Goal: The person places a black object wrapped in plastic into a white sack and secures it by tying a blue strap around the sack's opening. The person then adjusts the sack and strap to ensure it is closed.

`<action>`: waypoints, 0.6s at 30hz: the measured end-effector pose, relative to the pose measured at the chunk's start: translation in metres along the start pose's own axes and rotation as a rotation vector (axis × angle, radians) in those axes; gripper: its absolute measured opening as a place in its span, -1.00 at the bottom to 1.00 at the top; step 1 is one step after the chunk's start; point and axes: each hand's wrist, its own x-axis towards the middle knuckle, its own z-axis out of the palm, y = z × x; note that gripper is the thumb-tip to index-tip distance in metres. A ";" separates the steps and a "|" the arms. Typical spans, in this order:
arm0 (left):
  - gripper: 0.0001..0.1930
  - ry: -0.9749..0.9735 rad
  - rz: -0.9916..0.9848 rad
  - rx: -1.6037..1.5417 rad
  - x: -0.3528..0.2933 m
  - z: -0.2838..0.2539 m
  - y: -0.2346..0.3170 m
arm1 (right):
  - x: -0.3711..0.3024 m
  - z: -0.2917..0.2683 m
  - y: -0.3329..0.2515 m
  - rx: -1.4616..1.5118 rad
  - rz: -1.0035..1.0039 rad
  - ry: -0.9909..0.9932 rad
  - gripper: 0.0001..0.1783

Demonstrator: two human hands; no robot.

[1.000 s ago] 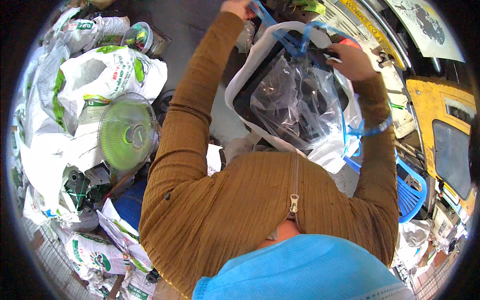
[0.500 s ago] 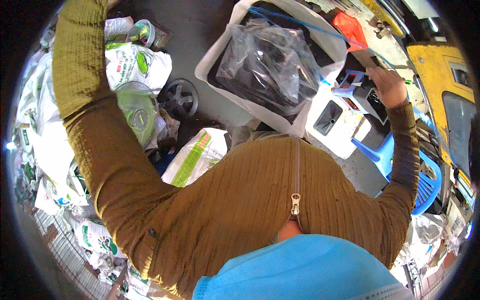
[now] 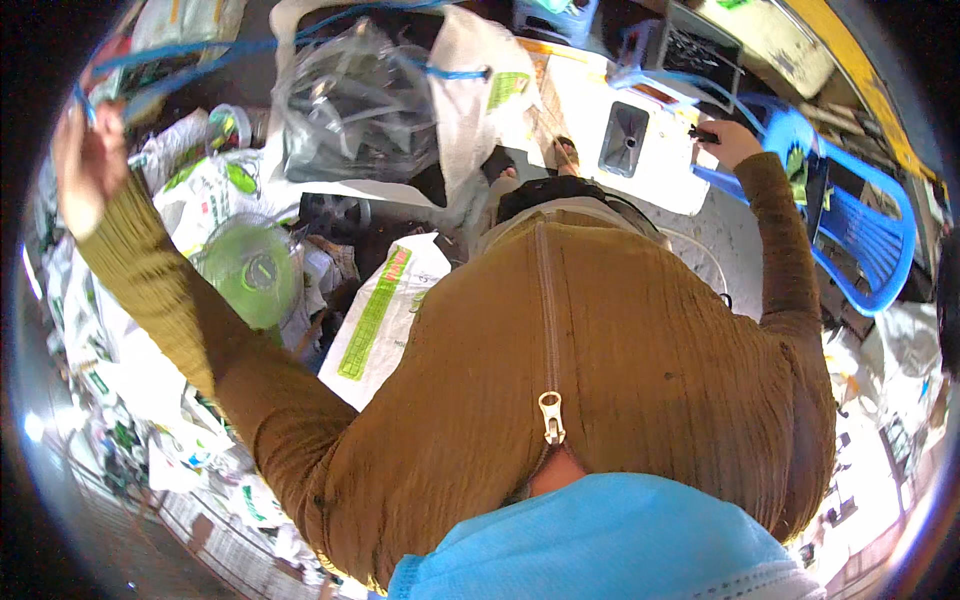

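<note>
My left hand [image 3: 88, 170] is raised at the far left, its fingers curled at a blue cord [image 3: 200, 52]. The cord runs across to an open white woven sack [image 3: 462, 95]. Inside the sack lies a dark, glossy plastic bag [image 3: 360, 120]. My right hand [image 3: 735, 145] is closed on a small black object [image 3: 704, 134], whose kind I cannot make out. It is beside the right edge of a white panel [image 3: 570, 105] with a dark rectangular recess, near a blue plastic chair [image 3: 870, 240].
A green fan [image 3: 255, 270] and a white bag with a green stripe [image 3: 385, 320] lie to the left. White sacks [image 3: 225, 195] crowd that side. A dark tray-like box [image 3: 690, 45] and a blue stool [image 3: 560, 20] stand at the far right. Feet show beside the sack.
My left hand has come down into view at the left with the blue cord. The sack now appears further left. My right hand has gone from raised fingers to closed on the black object.
</note>
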 end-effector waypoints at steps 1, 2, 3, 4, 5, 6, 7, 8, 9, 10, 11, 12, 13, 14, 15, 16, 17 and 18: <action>-0.55 -0.063 0.080 -0.009 -0.020 0.015 -0.011 | -0.012 0.020 0.020 -0.069 0.054 0.055 -0.69; -0.49 -0.025 0.091 0.053 -0.043 0.032 -0.024 | -0.027 0.042 0.039 -0.067 0.156 0.053 -0.68; -0.47 -0.044 0.070 -0.069 -0.059 0.050 -0.039 | -0.041 0.063 0.056 -0.075 0.293 0.033 -0.68; -0.47 -0.086 0.062 -0.071 -0.072 0.069 -0.054 | -0.061 0.084 0.071 -0.121 0.408 0.003 -0.65; -0.47 -0.083 0.060 -0.036 -0.086 0.087 -0.069 | -0.076 0.102 0.084 -0.064 0.466 -0.091 -0.64; -0.47 -0.022 -0.045 0.023 -0.098 0.102 -0.079 | -0.096 0.122 0.092 0.005 0.530 -0.209 -0.63; -0.48 -0.232 -0.028 -0.099 -0.101 0.115 -0.088 | -0.111 0.138 0.099 0.062 0.610 -0.294 -0.61; -0.53 -0.354 0.014 -0.116 -0.111 0.128 -0.098 | -0.128 0.160 0.098 0.111 0.634 -0.216 -0.61; -0.54 -0.343 -0.066 -0.038 -0.122 0.138 -0.105 | -0.147 0.182 0.094 0.126 0.688 -0.131 -0.61; -0.55 -0.380 -0.072 0.028 -0.131 0.147 -0.112 | -0.159 0.207 0.084 0.070 0.698 0.075 -0.67; -0.55 -0.387 -0.161 0.045 -0.138 0.155 -0.118 | -0.166 0.223 0.080 0.187 0.729 -0.018 -0.64; -0.56 -0.376 -0.149 0.104 -0.144 0.160 -0.120 | -0.173 0.239 0.070 0.304 0.696 -0.025 -0.60; -0.56 -0.378 -0.130 0.158 -0.148 0.165 -0.122 | -0.168 0.248 0.065 0.122 0.654 -0.142 -0.56; -0.55 -0.354 -0.094 0.219 -0.149 0.169 -0.122 | -0.167 0.253 0.059 0.232 0.701 -0.072 -0.55; -0.55 -0.321 -0.078 0.275 -0.150 0.173 -0.122 | -0.161 0.251 0.056 0.307 0.731 0.021 -0.55; -0.54 -0.287 -0.016 0.327 -0.147 0.177 -0.121 | -0.152 0.243 0.055 0.362 0.764 0.145 -0.57; -0.57 -0.237 -0.042 0.327 -0.144 0.182 -0.121 | -0.143 0.228 0.056 0.404 0.811 0.263 -0.59; -0.59 -0.204 -0.068 0.292 -0.138 0.189 -0.123 | -0.137 0.205 0.063 0.486 0.792 0.410 -0.62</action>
